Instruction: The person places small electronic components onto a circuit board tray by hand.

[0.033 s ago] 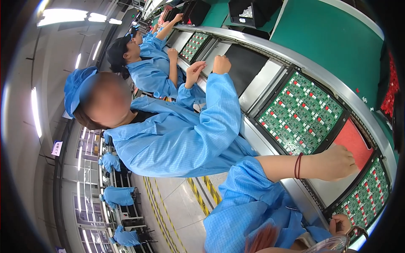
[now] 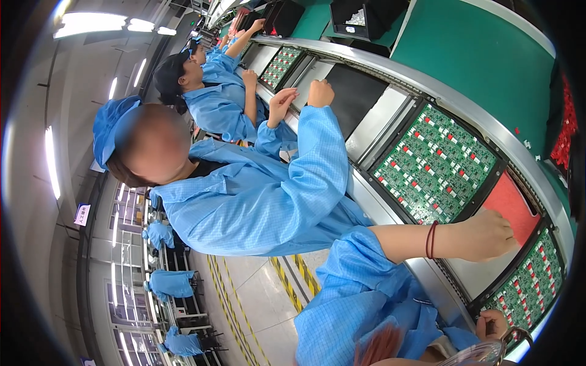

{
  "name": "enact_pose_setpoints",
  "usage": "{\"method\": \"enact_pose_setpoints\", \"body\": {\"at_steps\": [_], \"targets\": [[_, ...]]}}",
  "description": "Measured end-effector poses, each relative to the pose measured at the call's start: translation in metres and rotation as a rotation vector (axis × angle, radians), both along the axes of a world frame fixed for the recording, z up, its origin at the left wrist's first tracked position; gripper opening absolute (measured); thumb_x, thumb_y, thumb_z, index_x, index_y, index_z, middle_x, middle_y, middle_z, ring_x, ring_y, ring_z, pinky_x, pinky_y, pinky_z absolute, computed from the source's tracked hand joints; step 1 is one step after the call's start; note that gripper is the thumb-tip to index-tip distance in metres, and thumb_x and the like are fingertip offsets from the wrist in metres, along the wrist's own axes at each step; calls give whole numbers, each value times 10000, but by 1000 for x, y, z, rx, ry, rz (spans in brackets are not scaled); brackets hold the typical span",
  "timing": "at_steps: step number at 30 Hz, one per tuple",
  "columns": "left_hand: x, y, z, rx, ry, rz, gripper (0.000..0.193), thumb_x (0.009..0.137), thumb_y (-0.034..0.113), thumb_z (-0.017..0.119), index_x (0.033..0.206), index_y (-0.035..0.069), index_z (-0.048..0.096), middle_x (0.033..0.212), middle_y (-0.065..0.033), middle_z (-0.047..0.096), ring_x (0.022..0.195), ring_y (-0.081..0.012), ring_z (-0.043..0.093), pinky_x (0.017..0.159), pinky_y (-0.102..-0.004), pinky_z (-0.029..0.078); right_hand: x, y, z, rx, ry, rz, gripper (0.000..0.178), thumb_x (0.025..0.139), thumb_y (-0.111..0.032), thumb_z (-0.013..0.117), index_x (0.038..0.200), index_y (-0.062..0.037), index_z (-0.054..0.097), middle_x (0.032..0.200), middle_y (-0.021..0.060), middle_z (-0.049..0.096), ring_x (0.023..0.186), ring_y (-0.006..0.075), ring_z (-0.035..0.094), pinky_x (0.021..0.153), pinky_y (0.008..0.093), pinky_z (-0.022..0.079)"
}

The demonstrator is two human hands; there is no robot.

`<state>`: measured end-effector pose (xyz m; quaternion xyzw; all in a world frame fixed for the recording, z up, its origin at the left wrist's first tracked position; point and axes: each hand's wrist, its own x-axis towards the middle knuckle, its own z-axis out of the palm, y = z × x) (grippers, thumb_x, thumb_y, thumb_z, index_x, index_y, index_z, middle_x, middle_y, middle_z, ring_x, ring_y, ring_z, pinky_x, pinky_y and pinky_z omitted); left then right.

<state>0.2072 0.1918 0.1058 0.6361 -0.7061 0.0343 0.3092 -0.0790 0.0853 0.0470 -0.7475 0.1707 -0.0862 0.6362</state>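
My left hand (image 2: 482, 235), with a dark red band round the wrist, is closed, its knuckles upward. It hovers by a red sheet (image 2: 513, 204) and a pale plate, between two framed panels. Whatever its fingers hold, if anything, is hidden. Low at the right, my right hand (image 2: 491, 323) shows only in part, its fingers curled at the edge of the nearest panel of green circuit boards (image 2: 528, 287), which bears rows of red and white parts. Its fingertips are too small to make out. Farther left lies another panel of green circuit boards (image 2: 436, 165) in a black frame.
A metal conveyor rail (image 2: 464, 100) runs past the panels. Beyond it are a green work surface (image 2: 473, 55), red parts (image 2: 561, 134) and a black bin (image 2: 360, 21). A co-worker in blue (image 2: 262, 201) sits close on my left, hands raised over the line; other people sit farther along.
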Motion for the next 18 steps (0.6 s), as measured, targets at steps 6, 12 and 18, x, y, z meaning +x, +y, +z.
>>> {"method": "enact_pose_setpoints", "body": {"at_steps": [6,12,18], "targets": [[2,1,-3,-1,10,10,102,634,149,559,644,63,504,614,-46,510,635,-214,545,577,-336,428,7,3,1,18,-38,9,123,778,46,537,883,-19,536,680,-12,459,586,36,390,565,154,312],[4,2,-3,23,9,9,96,629,142,560,633,62,507,623,-48,519,646,-213,548,583,-334,430,14,5,10,-71,-61,36,128,769,50,546,876,-20,539,675,-6,465,585,46,400,572,165,321],[5,4,1,19,18,5,99,630,139,557,640,54,506,625,-50,521,651,-215,548,584,-331,430,4,4,1,25,32,0,138,764,50,552,881,-22,539,674,-6,465,582,52,403,584,164,322]]}}
